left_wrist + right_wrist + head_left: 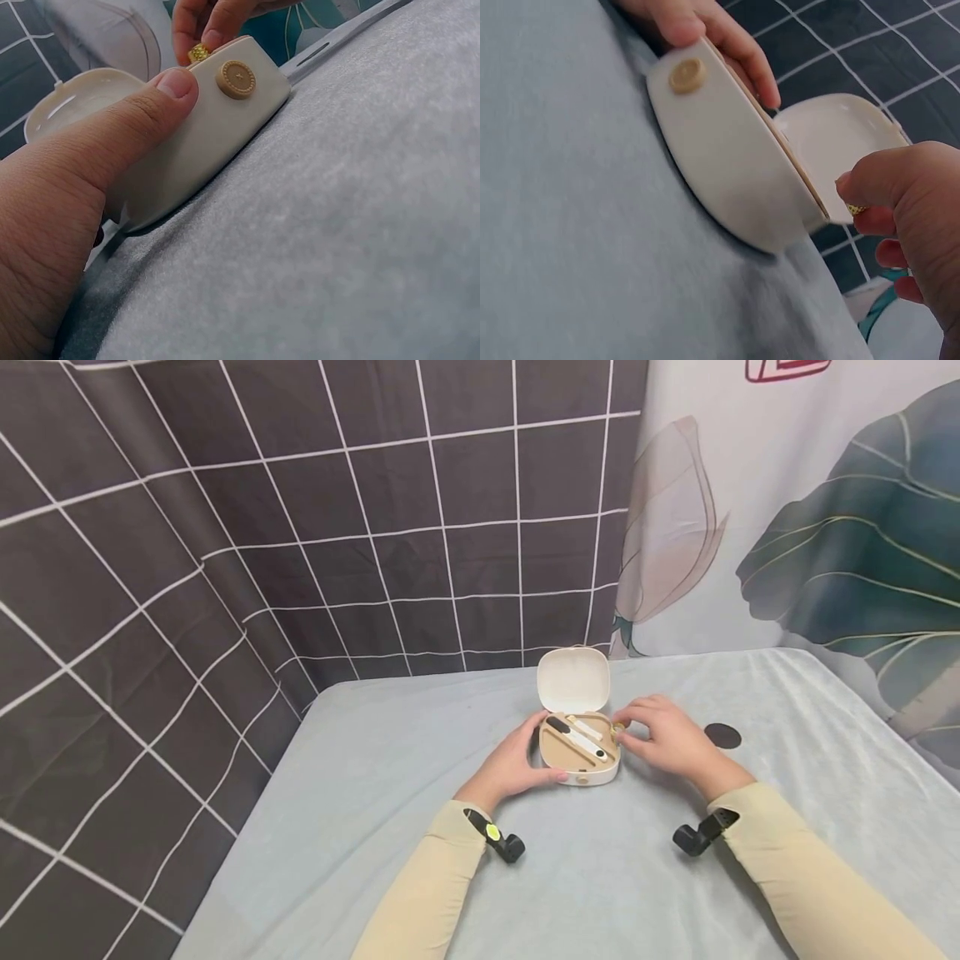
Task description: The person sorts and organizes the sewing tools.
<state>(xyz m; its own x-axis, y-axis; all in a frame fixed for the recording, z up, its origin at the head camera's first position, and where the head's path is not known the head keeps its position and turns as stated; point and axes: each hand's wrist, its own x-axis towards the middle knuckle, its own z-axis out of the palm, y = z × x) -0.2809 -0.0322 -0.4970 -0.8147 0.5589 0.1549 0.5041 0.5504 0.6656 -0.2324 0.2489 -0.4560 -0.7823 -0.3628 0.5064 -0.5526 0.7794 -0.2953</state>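
A small white case [600,777] stands on the bed-like surface with its lid [573,681] raised at the back. In its tan inner tray lie a white pen-like device with a dark end [581,741] and a slim white stick [587,728]. My left hand [513,764] grips the case's left side, thumb on the front near a tan round button [236,79]. At the right rim, my right hand [667,735] pinches a tiny yellow-gold patterned piece [198,52] between thumb and forefinger. Fingers hide most of that piece, so its kind is unclear.
A pale grey-blue cloth [360,827] covers the surface. On it, right of the right hand, is a dark round spot [723,736]. Behind hang a dark grid-patterned curtain [480,560] and a leaf-printed white one [697,610].
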